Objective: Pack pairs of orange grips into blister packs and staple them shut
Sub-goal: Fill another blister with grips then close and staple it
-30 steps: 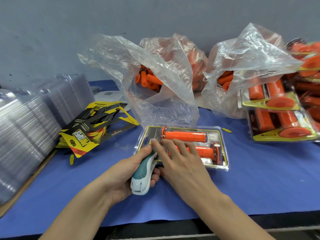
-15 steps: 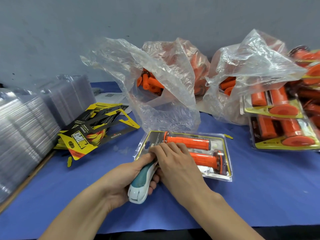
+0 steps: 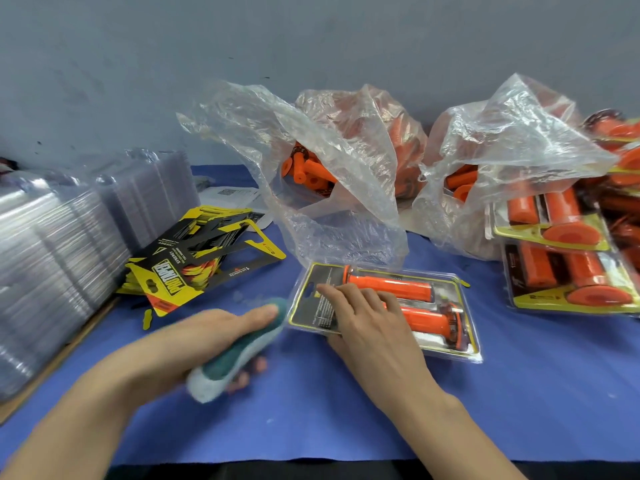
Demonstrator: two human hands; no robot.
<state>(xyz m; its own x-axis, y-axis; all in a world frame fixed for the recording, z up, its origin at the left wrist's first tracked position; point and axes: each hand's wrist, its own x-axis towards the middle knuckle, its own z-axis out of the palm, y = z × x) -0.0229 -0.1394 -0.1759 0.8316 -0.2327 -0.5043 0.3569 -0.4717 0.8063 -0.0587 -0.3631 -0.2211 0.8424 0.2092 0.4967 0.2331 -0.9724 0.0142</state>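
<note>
**Step in hand.** You are at the stapling stage. One pack lies on the bench in front of you with its lid down and two grips side by side inside, their flanged ends towards your right. The printed card fills the left end of the pack. I cannot tell whether any staple is already in the rim.

**Left hand**. It is wrapped round the stapler, thumb along the top and the other fingers curled beneath. The stapler is blurred. Its nose sits just beside the pack's left end, apart from it and not over the rim.

**Right hand**. Its fingers lie nearly straight and slightly spread across the card end of the lid, pressing it down. They reach the nearer grip and grasp nothing. The thumb sits at the near edge — whether it hooks under, I cannot tell.

**Next move, as judged.** Bring the stapler's nose onto a bare stretch of rim where both layers meet, well clear of your right fingers. Hold the lid flat as you squeeze, or the halves may spring apart.

**Noted nearby.** Bags of loose grips stand behind — finished packs are piled at right.
</note>
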